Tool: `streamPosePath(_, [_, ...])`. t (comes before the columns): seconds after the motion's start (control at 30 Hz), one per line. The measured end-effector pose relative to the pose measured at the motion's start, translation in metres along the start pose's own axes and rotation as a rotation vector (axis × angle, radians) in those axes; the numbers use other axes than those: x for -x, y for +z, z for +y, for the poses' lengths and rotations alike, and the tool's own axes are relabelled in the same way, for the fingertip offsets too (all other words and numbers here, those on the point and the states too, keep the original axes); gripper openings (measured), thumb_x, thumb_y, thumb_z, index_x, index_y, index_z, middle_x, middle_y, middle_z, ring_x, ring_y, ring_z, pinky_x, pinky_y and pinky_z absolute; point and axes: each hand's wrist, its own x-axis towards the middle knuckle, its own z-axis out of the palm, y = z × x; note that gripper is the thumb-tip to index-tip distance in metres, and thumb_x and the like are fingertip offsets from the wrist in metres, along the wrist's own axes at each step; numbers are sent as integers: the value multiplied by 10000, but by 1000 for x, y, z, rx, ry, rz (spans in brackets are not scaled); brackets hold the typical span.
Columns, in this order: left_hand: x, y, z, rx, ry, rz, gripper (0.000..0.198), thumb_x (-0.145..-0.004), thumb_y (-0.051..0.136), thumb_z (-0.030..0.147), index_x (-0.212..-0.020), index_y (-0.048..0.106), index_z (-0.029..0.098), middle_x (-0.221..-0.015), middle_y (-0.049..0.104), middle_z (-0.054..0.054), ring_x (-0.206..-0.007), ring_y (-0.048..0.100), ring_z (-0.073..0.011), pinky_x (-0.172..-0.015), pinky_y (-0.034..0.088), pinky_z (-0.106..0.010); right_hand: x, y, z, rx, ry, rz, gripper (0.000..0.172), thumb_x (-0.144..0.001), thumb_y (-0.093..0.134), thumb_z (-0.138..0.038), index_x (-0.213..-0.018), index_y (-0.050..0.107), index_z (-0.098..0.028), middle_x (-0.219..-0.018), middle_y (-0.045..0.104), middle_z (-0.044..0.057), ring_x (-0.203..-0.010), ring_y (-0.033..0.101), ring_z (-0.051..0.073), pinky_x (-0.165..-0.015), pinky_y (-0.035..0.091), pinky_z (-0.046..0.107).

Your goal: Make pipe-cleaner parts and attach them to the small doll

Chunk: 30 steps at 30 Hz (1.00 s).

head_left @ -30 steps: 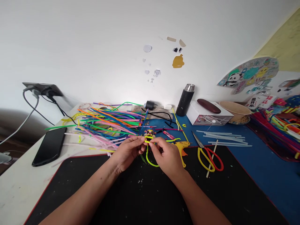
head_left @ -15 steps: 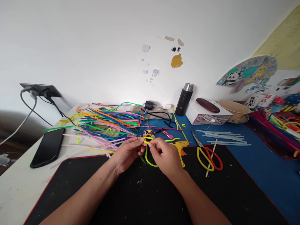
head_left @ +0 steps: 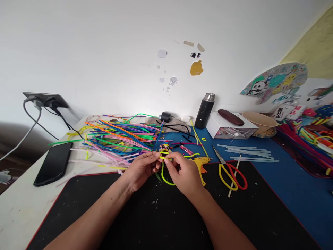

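Yellow-green pipe cleaner point(head_left: 162, 172), pinched by left hand point(head_left: 140, 168) and right hand point(head_left: 187, 172), partly hides a figurine point(head_left: 165, 147)

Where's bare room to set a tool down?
Try the black mat between the forearms, bar small scraps, or below the scissors; or the blue surface bordered by the translucent sticks and the mat's right edge. It's crowded beyond the left hand, with heaped pipe cleaners, and beside the right hand, with a glue gun.
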Motion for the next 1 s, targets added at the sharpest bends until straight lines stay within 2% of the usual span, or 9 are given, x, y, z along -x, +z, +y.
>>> streamPosePath(0.2, [-1,-2,-1,-59,26,-20,348,-674,986,374,-781,780,115,-704,664,-30,-613,553,-99,-560,409,-204,0,-2,-2,-53,45,-35,320,-1003,645,-368,-1263,732,-204,-652,684,-23,-534,608,145,-558,433,254])
streamPosePath(0.3, [-2,-3,-2,-101,32,-25,368,-676,983,399,-798,783,115,-665,642,-22,-610,537,-100,-566,394,-208,0,0,0,-31,65,-88,375,-992,667,-376,-1325,725,-214,-660,701,-24,-534,616,152,-568,424,267])
streamPosePath(0.77, [-2,-8,0,-250,59,-30,378,-706,953,464,-791,780,138,-671,640,-21,-623,513,-112,-586,364,-235,0,1,3,13,46,-75,224,-1001,626,-342,-1115,772,-215,-632,684,-22,-514,590,148,-555,359,279])
streamPosePath(1.0, [-3,-8,1,-312,69,-45,395,-718,935,494,-795,760,148,-670,632,-13,-632,505,-120,-596,349,-250,0,0,2,17,50,-80,212,-993,624,-333,-1107,767,-225,-623,678,-31,-513,591,146,-562,363,276])
